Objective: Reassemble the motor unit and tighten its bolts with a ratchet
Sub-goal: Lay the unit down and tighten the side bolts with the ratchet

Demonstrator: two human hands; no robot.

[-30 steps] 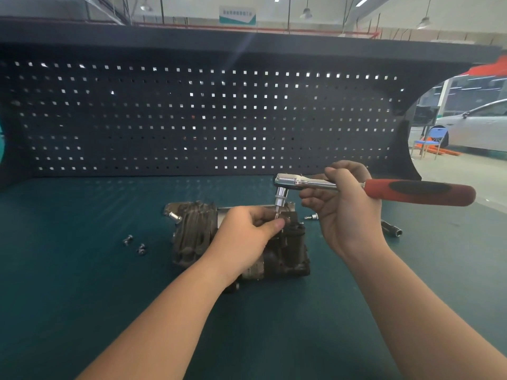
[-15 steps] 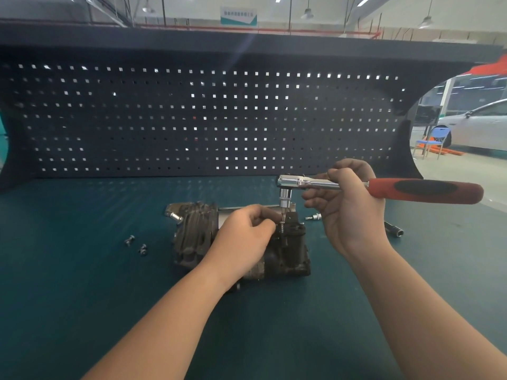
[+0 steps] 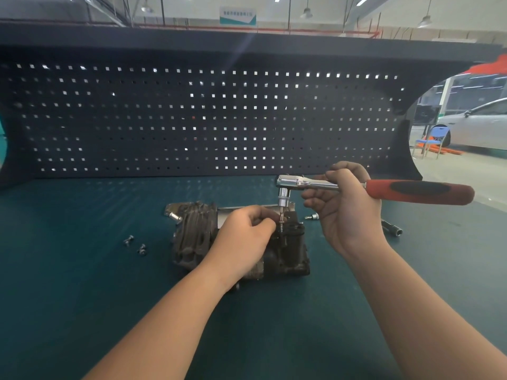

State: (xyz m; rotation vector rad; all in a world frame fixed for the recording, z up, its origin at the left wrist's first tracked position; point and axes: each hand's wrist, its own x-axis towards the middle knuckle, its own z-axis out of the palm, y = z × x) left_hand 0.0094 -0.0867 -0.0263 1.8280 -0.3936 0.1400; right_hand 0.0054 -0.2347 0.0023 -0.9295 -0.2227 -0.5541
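Observation:
The dark, ribbed motor unit [image 3: 197, 237] lies on the teal bench mat [image 3: 82, 283] at centre. My left hand [image 3: 244, 239] rests on top of it and pinches a small bolt [image 3: 280, 226] held upright at the unit's right end. My right hand [image 3: 343, 212] grips the chrome shaft of the ratchet [image 3: 301, 183], whose red and black handle [image 3: 419, 192] sticks out to the right. The ratchet's socket and bit [image 3: 282, 198] point straight down onto the bolt's head.
Two loose bolts [image 3: 134, 244] lie on the mat left of the unit. A small bit [image 3: 312, 216] and a dark socket extension [image 3: 392, 227] lie right of it. A black pegboard [image 3: 192, 119] closes the back of the bench.
The ratchet head came down a little so its bit meets the bolt. My left fingers shifted from the bit's side to pinching the bolt beneath it.

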